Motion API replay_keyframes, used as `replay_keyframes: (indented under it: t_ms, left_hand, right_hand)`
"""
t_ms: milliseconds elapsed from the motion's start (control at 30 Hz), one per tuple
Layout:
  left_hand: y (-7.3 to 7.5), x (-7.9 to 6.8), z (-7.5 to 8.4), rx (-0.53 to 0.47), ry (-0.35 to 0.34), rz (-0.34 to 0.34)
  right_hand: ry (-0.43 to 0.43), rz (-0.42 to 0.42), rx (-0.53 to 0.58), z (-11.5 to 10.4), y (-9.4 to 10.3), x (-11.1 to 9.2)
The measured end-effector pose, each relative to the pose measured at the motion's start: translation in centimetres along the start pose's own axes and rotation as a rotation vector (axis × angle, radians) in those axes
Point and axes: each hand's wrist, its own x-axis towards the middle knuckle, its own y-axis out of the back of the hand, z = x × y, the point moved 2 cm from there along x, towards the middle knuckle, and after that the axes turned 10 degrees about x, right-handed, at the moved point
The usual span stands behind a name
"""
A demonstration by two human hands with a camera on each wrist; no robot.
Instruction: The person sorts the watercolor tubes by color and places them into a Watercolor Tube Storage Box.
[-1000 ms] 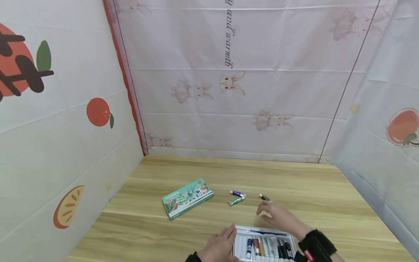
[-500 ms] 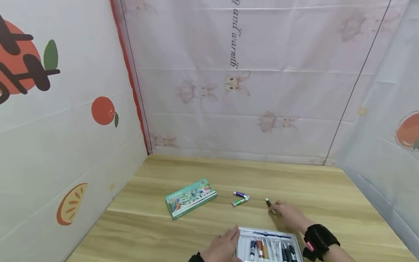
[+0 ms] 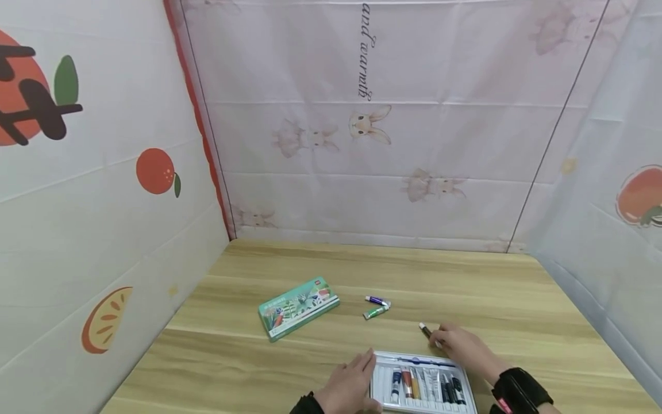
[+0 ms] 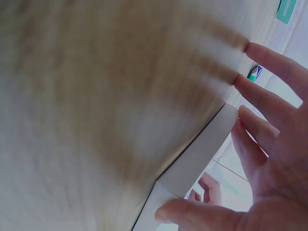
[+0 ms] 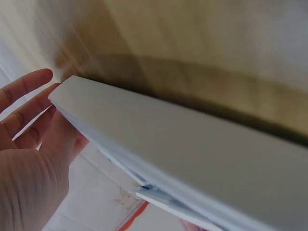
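Observation:
A white tray (image 3: 379, 391) holds several paint tubes (image 3: 405, 384) and a blue-handled paintbrush (image 3: 426, 362). My left hand (image 3: 347, 382) rests at its left side, fingers fairly straight; the left wrist view shows the thumb against the tray's wall (image 4: 192, 144). Just beyond the tray's far right corner, my right hand (image 3: 460, 345) pinches a dark paint tube (image 3: 425, 330) with a pale cap, low over the table. In the right wrist view the tray's side (image 5: 159, 125) fills the middle, and that hand (image 5: 36, 139) hides the tube.
Farther back lie a purple paint tube (image 3: 376, 300) and a green paint tube (image 3: 375, 313), close together. A flat teal box (image 3: 298, 309) with printed pictures lies left of them on the wooden table (image 3: 222, 356). Printed cloth walls (image 3: 320, 201) enclose the table's back and sides.
My right hand came down from above the dark paint tube, took hold of it and drew it slightly nearer the tray. The left hand stayed at the tray.

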Motion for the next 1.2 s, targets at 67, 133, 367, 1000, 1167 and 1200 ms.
replay_keyframes:
  t_ms: [67, 133, 367, 1000, 1167, 1200]
  left_hand:
    - [0.1, -0.1, 0.0, -0.001, 0.003, 0.003]
    - [0.2, -0.3, -0.1, 0.002, 0.006, 0.009]
    - [0.3, -0.5, -0.3, 0.018, 0.006, 0.022]
    - [-0.7, 0.1, 0.0, -0.006, 0.008, 0.007]
    - [-0.5, 0.1, -0.2, 0.017, 0.002, 0.022]
    - [-0.4, 0.2, -0.2, 0.024, 0.003, 0.026]
  right_hand:
    - [0.003, -0.003, -0.005, -0.2, 0.1, -0.3]
    - [0.011, -0.003, 0.000, -0.3, 0.2, -0.6]
    - [0.029, 0.000, 0.038, -0.3, 0.5, -0.9]
    - [-0.185, 0.059, -0.107, 1.3, -0.2, 0.2]
    - [0.001, 0.085, -0.099, 1.6, -0.1, -0.5]
    - [0.036, 0.077, -0.088, 1.7, -0.1, -0.7]
